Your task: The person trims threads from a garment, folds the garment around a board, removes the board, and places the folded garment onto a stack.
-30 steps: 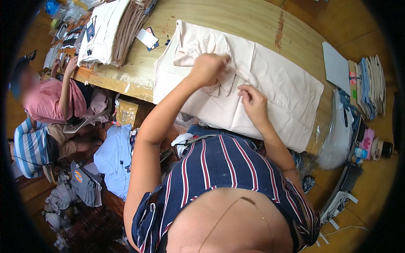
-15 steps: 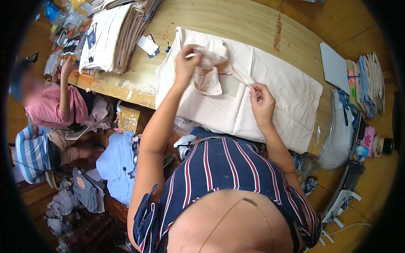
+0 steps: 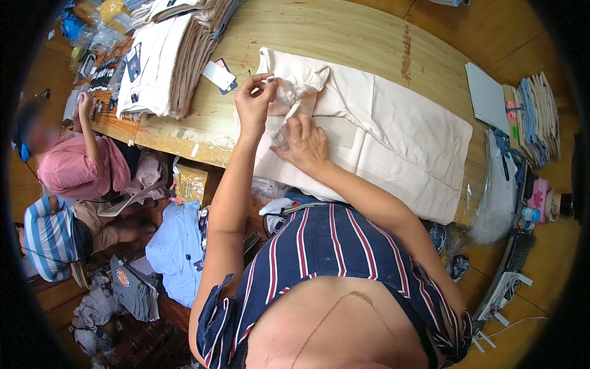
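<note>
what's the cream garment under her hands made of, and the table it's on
Cream garment: looks like matte woven cloth, maybe cotton twill; it creases softly and bunches where the left hand lifts it. Table: pale wood, visible grain, low sheen.

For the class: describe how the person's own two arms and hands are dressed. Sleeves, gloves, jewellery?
Both forearms are bare from shoulder to wrist: the navy top with red and white stripes is sleeveless. The left hand and the right hand wear no gloves. No watch or bracelet shows; rings are too small to tell.
</note>
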`<action>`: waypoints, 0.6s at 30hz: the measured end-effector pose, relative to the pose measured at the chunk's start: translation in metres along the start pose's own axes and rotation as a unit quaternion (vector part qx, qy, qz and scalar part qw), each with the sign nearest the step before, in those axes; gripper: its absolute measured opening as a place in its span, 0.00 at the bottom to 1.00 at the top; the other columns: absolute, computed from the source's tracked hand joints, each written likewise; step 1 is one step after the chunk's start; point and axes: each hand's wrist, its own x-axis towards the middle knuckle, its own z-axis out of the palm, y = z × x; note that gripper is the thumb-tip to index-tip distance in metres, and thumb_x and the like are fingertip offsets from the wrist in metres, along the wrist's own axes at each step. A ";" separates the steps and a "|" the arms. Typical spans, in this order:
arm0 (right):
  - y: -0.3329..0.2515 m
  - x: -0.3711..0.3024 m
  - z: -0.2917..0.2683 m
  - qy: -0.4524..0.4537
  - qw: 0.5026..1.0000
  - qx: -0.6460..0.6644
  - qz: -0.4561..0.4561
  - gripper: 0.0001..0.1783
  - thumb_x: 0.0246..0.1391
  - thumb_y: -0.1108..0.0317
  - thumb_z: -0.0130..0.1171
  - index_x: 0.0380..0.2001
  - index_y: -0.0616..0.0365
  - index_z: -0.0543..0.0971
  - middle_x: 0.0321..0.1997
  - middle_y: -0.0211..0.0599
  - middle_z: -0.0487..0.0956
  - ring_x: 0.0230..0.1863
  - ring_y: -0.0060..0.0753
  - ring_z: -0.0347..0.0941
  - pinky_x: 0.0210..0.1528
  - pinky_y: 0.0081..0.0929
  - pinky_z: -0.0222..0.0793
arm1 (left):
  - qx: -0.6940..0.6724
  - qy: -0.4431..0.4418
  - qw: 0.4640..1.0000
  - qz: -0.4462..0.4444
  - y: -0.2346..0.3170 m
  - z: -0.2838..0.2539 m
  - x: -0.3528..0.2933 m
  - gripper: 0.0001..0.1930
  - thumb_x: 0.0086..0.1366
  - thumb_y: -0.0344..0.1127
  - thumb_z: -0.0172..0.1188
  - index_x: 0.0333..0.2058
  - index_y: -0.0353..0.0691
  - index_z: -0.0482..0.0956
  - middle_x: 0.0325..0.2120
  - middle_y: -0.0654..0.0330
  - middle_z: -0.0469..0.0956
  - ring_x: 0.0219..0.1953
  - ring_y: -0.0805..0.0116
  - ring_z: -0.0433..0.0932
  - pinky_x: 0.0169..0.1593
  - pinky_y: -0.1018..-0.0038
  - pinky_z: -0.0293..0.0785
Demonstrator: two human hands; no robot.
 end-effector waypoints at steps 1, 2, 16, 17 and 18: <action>0.000 0.003 0.003 0.019 0.999 -0.028 -0.039 0.30 0.29 0.56 0.63 0.37 0.55 0.63 0.34 0.42 0.65 0.29 0.41 0.68 0.30 0.34 0.65 | 0.009 -0.002 1.000 0.003 0.001 -0.001 0.002 0.07 0.50 0.24 0.58 0.30 0.32 0.75 0.17 0.66 0.71 0.19 0.82 0.67 0.23 0.86 0.62; 0.002 0.006 0.004 0.033 0.999 -0.018 -0.027 0.28 0.30 0.59 0.62 0.37 0.55 0.64 0.33 0.41 0.66 0.29 0.40 0.68 0.30 0.34 0.65 | 0.009 0.000 1.000 0.009 0.003 -0.002 0.003 0.07 0.50 0.25 0.58 0.30 0.32 0.76 0.17 0.65 0.72 0.19 0.82 0.67 0.23 0.86 0.62; 0.054 0.039 -0.070 0.072 0.686 0.651 0.318 0.15 0.49 0.72 0.53 0.40 0.60 0.64 0.28 0.29 0.71 0.28 0.14 0.65 0.30 0.12 0.61 | -0.090 0.010 0.995 0.039 0.021 -0.006 0.001 0.04 0.51 0.23 0.58 0.27 0.31 0.74 0.24 0.60 0.75 0.26 0.79 0.72 0.33 0.84 0.69; 0.054 0.040 -0.071 0.071 0.705 0.630 0.318 0.13 0.49 0.71 0.53 0.39 0.60 0.65 0.28 0.29 0.71 0.28 0.14 0.64 0.29 0.12 0.60 | -0.075 -0.003 0.996 0.045 0.025 -0.002 -0.002 0.03 0.50 0.21 0.58 0.26 0.31 0.73 0.24 0.63 0.74 0.26 0.80 0.72 0.32 0.85 0.68; 0.054 0.042 -0.072 0.069 0.723 0.610 0.318 0.12 0.50 0.71 0.53 0.38 0.60 0.66 0.27 0.28 0.70 0.27 0.14 0.64 0.28 0.12 0.60 | -0.034 -0.010 0.996 0.086 0.026 0.000 -0.003 0.03 0.50 0.21 0.58 0.26 0.31 0.73 0.24 0.63 0.74 0.27 0.80 0.71 0.31 0.84 0.68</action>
